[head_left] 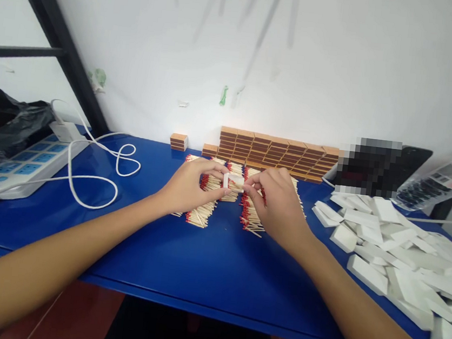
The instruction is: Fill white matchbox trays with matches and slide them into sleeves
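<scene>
My left hand [192,186] and my right hand [275,201] meet over the middle of a blue table [183,257]. Between their pinched fingertips is a small white matchbox tray [233,182] with matchsticks in it; both hands grip it. Under and around the hands lie loose rows of red-tipped matchsticks [205,210]. Behind them, against the white wall, stands a stack of brown matchboxes [277,153], with one or two single boxes [179,141] to its left.
A heap of several empty white box sleeves [399,254] covers the table's right side. A power strip [27,160] with a looping white cable [98,177] sits at the left. A calculator [436,188] and a dark device lie at the back right.
</scene>
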{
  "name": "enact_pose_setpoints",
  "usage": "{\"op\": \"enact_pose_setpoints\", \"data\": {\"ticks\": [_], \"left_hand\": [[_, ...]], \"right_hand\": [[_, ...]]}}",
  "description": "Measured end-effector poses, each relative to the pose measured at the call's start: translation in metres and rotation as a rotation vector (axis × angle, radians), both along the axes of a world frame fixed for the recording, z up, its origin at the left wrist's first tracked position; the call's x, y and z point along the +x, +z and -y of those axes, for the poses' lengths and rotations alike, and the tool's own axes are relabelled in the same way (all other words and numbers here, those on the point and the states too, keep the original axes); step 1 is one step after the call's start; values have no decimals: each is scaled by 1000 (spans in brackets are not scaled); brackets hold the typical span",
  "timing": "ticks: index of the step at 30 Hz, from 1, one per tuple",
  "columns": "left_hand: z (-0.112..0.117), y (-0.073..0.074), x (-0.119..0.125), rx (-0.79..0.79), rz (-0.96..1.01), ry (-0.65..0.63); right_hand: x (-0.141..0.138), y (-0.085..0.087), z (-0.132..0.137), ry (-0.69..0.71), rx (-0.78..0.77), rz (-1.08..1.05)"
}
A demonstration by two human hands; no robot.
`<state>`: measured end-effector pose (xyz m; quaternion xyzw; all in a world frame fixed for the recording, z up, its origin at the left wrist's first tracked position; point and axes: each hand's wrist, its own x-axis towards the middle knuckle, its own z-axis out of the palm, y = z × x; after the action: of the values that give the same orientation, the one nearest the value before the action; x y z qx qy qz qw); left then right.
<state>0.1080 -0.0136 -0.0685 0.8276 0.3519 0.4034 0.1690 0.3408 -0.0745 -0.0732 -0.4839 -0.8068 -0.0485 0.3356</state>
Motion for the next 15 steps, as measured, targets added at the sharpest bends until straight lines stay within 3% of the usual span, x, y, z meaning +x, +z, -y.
{"op": "enact_pose_setpoints", "data": {"ticks": [5,9,11,15], "left_hand": [[16,4,7,-84,-1,-157],[9,1,6,-108,46,-138],[3,-2,4,-90,68,-80],[-1,-3,2,-90,70,-5]], "right_hand": [[-2,0,-3,-1,71,4],[12,14,0,24,11,-37],[23,25,4,30,-177,-9],[38,37,14,89,-760,149]]}}
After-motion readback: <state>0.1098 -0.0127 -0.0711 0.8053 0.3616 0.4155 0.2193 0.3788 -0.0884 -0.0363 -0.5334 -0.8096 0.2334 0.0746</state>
